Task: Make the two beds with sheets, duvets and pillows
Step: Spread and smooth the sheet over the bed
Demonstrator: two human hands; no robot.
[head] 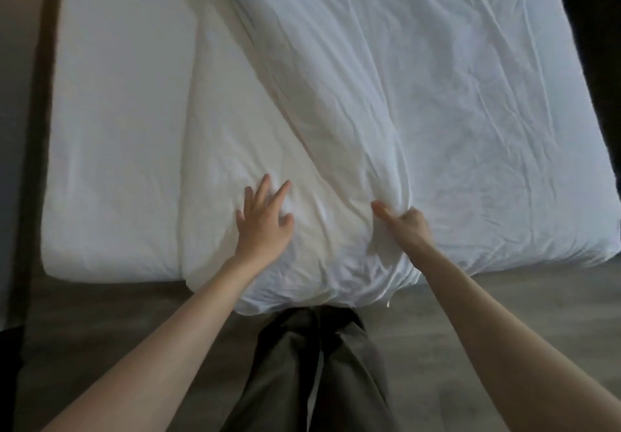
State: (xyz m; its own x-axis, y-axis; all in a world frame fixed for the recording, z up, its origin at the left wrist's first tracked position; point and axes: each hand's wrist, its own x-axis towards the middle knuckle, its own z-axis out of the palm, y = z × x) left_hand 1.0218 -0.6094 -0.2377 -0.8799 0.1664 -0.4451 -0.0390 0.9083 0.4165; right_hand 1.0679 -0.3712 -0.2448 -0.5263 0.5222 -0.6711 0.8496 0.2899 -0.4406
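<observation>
The duvet (336, 122) lay across the right-hand bed (578, 230), rumpled, with a long ridge running on a slant from the far end down towards us. Its near end bulged over the foot of the bed, just in front of our trousers (322, 371).

Our left hand (263, 221) lay flat on the duvet with fingers spread wide, pressing it down beside the ridge. Our right hand (408, 225) was closed on a bunched fold of the duvet at the ridge's near end, thumb on top.

We judged the step to be squaring and smoothing this duvet. To do it well, we would keep the flat hand as an anchor, draw the gathered fold out towards the right edge so the ridge flattened, then sweep the creases outward from the middle. The overhang at the foot wanted evening out, so that the hem ran level with the bed's edge.

The only container was the duvet's white cover. We could not see its filling, nor whether it sat evenly in the corners.

The left-hand bed (111, 129), touching the right one, carried a smooth fitted sheet and no duvet. No pillows were in view. Grey-brown floor (487, 314) lay below the beds.
</observation>
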